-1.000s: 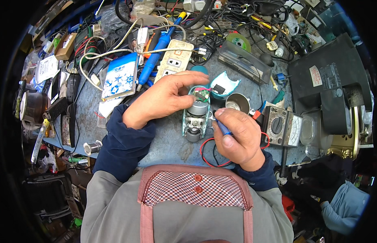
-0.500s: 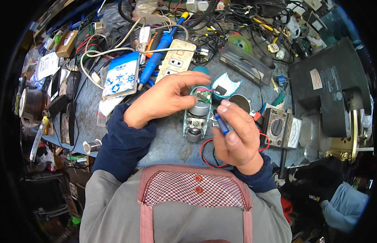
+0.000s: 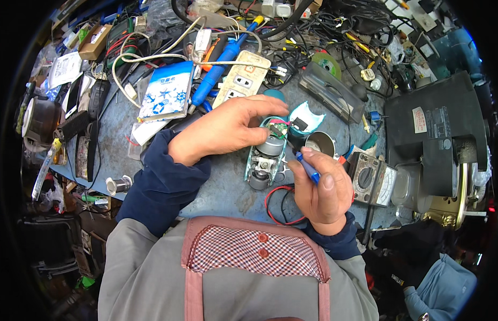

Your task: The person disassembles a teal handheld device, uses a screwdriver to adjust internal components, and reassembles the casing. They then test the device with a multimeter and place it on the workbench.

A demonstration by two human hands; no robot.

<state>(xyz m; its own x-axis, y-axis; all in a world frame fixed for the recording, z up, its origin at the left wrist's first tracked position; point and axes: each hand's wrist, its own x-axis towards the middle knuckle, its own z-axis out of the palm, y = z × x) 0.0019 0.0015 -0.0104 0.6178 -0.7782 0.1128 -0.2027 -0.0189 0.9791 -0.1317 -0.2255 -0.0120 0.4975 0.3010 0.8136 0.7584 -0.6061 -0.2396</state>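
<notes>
An opened teal device (image 3: 259,166) with grey motor-like cylinders and a small green circuit board (image 3: 278,128) lies on the bench. My left hand (image 3: 227,131) grips its far end, the thumb by the board and the fingers arched over the top. In my right hand (image 3: 326,190), beside the device, a slim blue pen-shaped tool (image 3: 309,168) is pinched between thumb and fingers. Its tip is hard to make out. A loose teal shell piece (image 3: 305,119) with a black part inside stands just beyond, joined to the board by a thin pink-red wire.
A round metal cup (image 3: 319,142) sits behind my right hand. To its right is an analog multimeter (image 3: 372,177) with red and black leads. A power strip (image 3: 241,80), a blue-and-white notebook (image 3: 166,92), a clear plastic box (image 3: 332,91) and tangled cables crowd the far side.
My right hand has drawn a little away from the device to the right, and the blue tool is tilted differently. My left hand keeps its hold. The whole view has shifted slightly.
</notes>
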